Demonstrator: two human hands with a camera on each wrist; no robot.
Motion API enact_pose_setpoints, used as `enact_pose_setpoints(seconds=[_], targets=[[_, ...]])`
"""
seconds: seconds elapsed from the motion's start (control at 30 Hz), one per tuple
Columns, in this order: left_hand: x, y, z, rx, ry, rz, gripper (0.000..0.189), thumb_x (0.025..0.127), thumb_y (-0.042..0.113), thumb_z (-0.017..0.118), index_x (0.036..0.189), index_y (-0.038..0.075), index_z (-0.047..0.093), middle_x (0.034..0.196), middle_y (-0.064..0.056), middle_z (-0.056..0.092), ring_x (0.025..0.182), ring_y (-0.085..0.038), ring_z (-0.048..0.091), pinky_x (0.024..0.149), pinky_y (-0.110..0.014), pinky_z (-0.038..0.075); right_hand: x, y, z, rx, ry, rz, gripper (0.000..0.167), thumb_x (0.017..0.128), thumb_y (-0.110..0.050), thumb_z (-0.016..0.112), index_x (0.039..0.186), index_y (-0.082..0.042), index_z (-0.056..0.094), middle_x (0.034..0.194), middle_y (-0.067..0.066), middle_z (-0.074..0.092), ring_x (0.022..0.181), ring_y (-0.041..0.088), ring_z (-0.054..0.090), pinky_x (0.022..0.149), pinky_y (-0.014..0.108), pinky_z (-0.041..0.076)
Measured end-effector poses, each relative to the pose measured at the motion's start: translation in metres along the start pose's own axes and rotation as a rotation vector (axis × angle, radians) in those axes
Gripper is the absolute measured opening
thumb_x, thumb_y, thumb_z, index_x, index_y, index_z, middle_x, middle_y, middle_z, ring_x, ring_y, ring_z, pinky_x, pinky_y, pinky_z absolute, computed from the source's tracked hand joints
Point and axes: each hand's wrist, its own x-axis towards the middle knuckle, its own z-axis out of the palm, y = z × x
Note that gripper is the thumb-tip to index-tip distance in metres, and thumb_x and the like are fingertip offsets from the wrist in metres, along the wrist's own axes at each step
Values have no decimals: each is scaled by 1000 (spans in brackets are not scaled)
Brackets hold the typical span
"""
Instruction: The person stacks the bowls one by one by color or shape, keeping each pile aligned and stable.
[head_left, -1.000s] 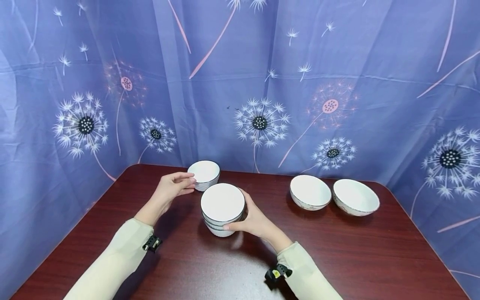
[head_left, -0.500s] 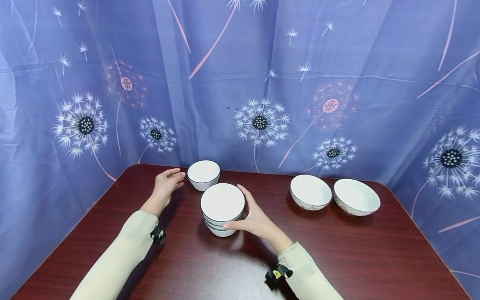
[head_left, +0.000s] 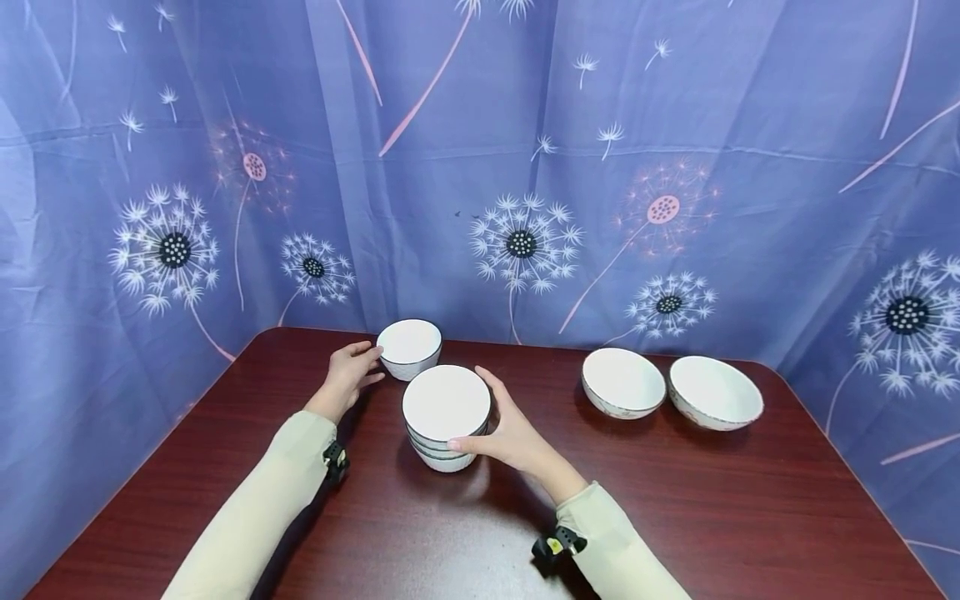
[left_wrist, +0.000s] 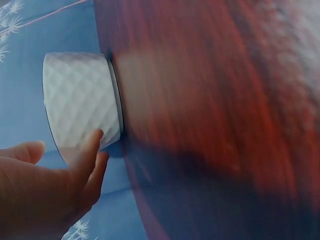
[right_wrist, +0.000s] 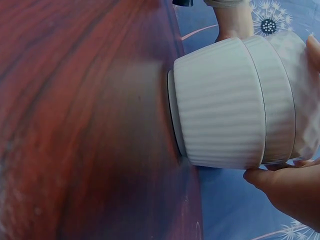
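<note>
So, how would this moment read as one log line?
left hand: beside lone bowl, touch unclear | right hand: grips bowl stack | other bowls: side by side on table

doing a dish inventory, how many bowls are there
6: one round white ceramic bowl by the left hand, three stacked bowls in the right hand, two white bowls farther right.
</note>
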Motion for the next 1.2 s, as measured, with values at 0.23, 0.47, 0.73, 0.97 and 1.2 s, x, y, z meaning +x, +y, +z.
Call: enact_pose_setpoints(seconds=[0.23,0.47,0.73,0.97,1.2], targets=[[5,2,7,-35,-38,-25,53,98,6,51,144,-9,30,112,-16,46,76,-12,55,88,-37,54,2,-1,0,-6,-12,2,110,68,-16,88,152,-22,17,149,8,32,134,22,35,111,42,30],[11,-2,11,-38,-59,-58,53,99,6,48,146,-6,28,117,-20,47,76,-14,58,90,-41,53,2,1,-2,-12,-19,-21,109,70,-15,86,153,-18,16,149,11,32,134,24,34,113,44,28],[15,-5,15,-49,-43,-52,52,96,0,41,145,-8,29,123,-26,47,70,-13,61,81,-38,57,2,1,-2,-23,-25,-17,108,71,-16,86,153,-17,16,150,11,31,134,24,35,112,42,29],[9,-4,17,-38,-5,-24,51,92,-3,39,141,-13,34,109,-22,50,63,-10,61,66,-29,60,1,1,-2,-27,-31,-13,108,71,-18,85,153,-15,15,150,11,31,135,24,34,112,44,29],[6,-5,16,-57,4,-10,48,92,-4,38,139,-15,36,97,-18,53,58,-10,61,62,-28,60,0,0,-1,-30,-13,-3,108,69,-17,87,152,-19,17,149,9,32,134,23,34,112,44,30]])
